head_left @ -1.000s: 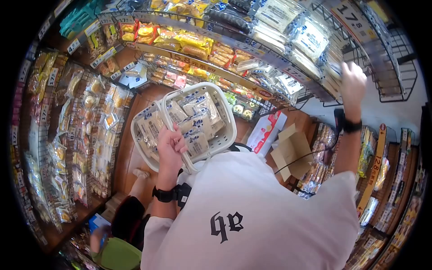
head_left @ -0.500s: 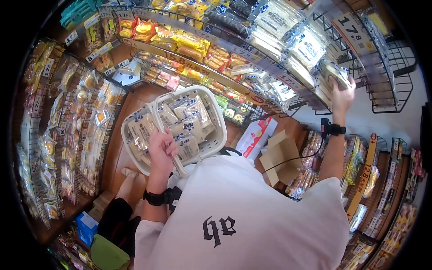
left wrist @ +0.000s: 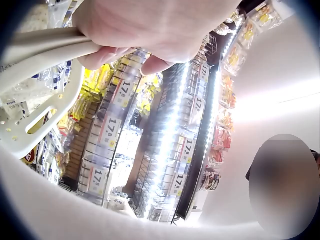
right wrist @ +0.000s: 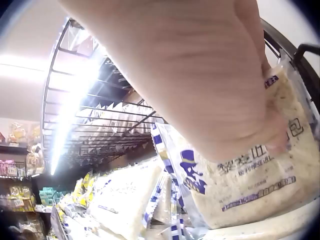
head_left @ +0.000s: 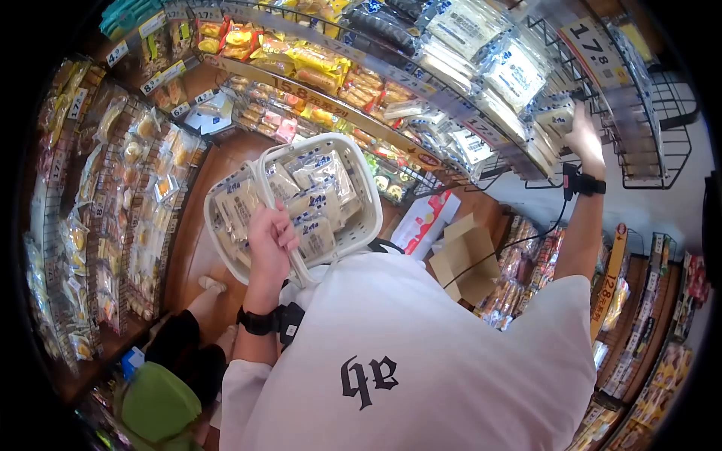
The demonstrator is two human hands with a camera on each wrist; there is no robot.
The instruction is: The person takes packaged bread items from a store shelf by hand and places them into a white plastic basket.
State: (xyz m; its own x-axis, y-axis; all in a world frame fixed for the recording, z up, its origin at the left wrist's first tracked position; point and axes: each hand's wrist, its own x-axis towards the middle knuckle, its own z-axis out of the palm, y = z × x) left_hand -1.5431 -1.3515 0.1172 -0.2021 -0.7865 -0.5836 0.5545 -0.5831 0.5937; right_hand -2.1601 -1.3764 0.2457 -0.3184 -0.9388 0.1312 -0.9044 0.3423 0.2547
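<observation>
My left hand (head_left: 271, 237) grips the handle (left wrist: 40, 55) of a cream plastic basket (head_left: 370, 192), held in front of my body. Several clear bags of pale flat bread (head_left: 312, 203) with blue print fill it. Up at the right end of the wire shelf, my right hand (head_left: 585, 139) reaches with extended fingers to a bag of bread (head_left: 556, 114). In the right wrist view, fingers lie against the front of this bread bag (right wrist: 250, 190), which leans upright on another package. The hand covers part of its label.
Bread bags (head_left: 515, 75) crowd the shelf left of my right hand. A price sign (head_left: 590, 49) and wire racks (head_left: 658, 158) border it. An open cardboard box (head_left: 465, 259) and a red-white carton (head_left: 425, 222) sit on the floor. Another person's green-covered part (head_left: 158, 402) shows at lower left.
Half a second ago my right hand held the bread bag tilted at the shelf end; now the bag sits back among the others with the fingers extended beside it. The left hand keeps its grip.
</observation>
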